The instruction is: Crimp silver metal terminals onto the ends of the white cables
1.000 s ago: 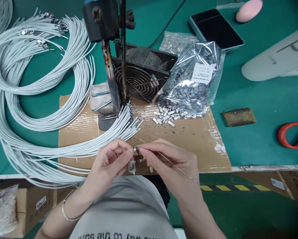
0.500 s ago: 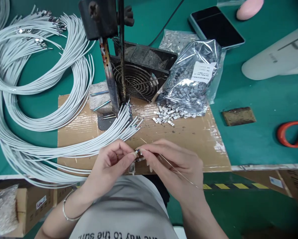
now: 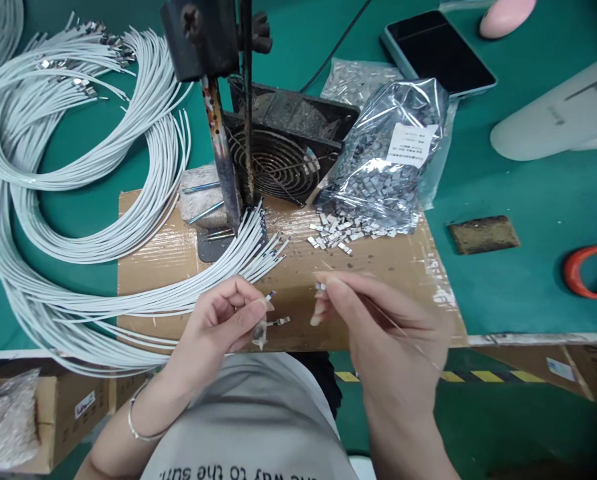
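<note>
My left hand (image 3: 228, 317) pinches a white cable's end between thumb and forefinger; its bluish wire tip (image 3: 270, 295) sticks out. Just below those fingertips is a small metal connector (image 3: 281, 321), beside a pale translucent piece (image 3: 260, 333) that I cannot name. To the right and apart from it, my right hand (image 3: 378, 313) is closed, with a small silver connector (image 3: 320, 287) at its fingertips. A thin wire (image 3: 403, 327), like solder, also runs through this hand. The bundle of white cables (image 3: 218, 283) fans out beyond my left hand, its ends resting near the metal stand.
A dark metal stand (image 3: 218, 147) rises in front of a black fan (image 3: 278, 157). Loose connectors (image 3: 338, 232) spill from a clear bag (image 3: 378, 173). A phone (image 3: 441, 53), a white bottle (image 3: 548, 113), a brown sponge (image 3: 484, 235) and a red handle (image 3: 576, 273) lie rightward. Coiled cables (image 3: 53, 173) cover the left.
My right hand has moved right, away from my left hand, with the connector and thin wire in it. My left hand has stayed nearly in place, and its cable tip now shows.
</note>
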Demonstrator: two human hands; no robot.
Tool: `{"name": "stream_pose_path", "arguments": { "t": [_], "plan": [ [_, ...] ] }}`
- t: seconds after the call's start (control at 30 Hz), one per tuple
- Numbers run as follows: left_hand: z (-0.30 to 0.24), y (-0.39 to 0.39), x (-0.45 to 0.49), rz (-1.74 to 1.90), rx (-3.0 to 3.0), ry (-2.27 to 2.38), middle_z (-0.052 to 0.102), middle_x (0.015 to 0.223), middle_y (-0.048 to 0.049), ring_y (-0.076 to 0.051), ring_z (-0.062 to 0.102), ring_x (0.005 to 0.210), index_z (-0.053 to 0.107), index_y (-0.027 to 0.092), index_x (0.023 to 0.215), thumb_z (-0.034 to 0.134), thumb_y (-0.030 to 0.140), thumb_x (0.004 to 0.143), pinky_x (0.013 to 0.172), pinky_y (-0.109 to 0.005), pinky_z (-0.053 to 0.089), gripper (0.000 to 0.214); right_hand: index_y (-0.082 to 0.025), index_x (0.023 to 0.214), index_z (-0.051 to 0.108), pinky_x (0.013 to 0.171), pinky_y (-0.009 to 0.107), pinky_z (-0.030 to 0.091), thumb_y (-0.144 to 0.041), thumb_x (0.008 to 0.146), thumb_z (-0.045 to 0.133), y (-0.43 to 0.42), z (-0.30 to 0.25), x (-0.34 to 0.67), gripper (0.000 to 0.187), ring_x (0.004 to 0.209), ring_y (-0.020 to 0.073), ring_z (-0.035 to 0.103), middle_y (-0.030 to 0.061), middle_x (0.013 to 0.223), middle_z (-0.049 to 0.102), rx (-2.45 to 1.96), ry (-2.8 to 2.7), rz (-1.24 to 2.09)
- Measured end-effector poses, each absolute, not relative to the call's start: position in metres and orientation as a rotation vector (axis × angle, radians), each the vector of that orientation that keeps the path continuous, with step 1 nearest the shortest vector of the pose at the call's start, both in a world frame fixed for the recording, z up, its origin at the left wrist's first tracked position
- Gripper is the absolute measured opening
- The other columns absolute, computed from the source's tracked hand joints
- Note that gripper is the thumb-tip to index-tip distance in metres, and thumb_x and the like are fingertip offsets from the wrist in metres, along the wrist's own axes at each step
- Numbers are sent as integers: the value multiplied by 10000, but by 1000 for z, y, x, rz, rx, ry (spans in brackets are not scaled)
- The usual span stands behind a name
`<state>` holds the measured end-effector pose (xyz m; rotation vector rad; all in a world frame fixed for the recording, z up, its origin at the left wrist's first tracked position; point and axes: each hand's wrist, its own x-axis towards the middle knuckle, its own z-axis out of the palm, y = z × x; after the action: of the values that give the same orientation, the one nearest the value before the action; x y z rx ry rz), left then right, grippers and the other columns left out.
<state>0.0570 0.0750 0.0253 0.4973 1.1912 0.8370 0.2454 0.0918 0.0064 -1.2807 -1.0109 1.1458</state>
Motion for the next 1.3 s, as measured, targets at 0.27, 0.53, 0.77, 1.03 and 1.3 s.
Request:
{"name": "stream_pose_path", "arguments": {
  "t": [0.27, 0.53, 0.77, 1.03, 1.3],
  "plan": [
    [31, 83, 52, 756, 418, 1132, 494, 601, 45, -36, 179, 458, 768, 145, 783, 838, 502, 890, 439, -241, 83, 379, -269, 851, 861, 508, 226, 550, -172, 912, 809, 91, 7, 236, 127, 535, 107, 642, -26, 677, 716, -1249, -1039, 1316],
    [29, 84, 52, 849, 488, 1161, 540, 609, 30, -76, 321, 531, 671, 159, 718, 933, 480, 794, 525, -247, 208, 421, -328, 1010, 894, 462, 187, 462, -171, 959, 769, 88, 3, 233, 207, 548, 82, 592, -18, 736, 715, -1138, -1131, 1434],
    [28, 80, 51, 868, 594, 1175, 517, 634, 44, -98, 349, 594, 659, 168, 737, 890, 443, 873, 577, -250, 254, 385, -346, 1145, 866, 491, 176, 456, -122, 965, 759, 91, 4, 237, 307, 581, 66, 593, -29, 795, 712, -1059, -1314, 1441],
    [24, 76, 50, 835, 689, 1193, 528, 655, 49, -100, 351, 604, 660, 179, 769, 837, 414, 940, 577, -254, 266, 340, -241, 1136, 815, 696, 197, 570, -28, 978, 714, 97, 10, 247, 284, 789, 95, 708, -5, 930, 768, -1006, -1711, 1060],
    [23, 74, 49, 857, 697, 1217, 549, 655, 50, -95, 368, 599, 676, 181, 771, 841, 391, 941, 573, -247, 280, 316, -277, 1089, 812, 619, 265, 562, -38, 974, 692, 102, 12, 262, 291, 672, 137, 682, 9, 863, 761, -1144, -1742, 799]
  ]
}}
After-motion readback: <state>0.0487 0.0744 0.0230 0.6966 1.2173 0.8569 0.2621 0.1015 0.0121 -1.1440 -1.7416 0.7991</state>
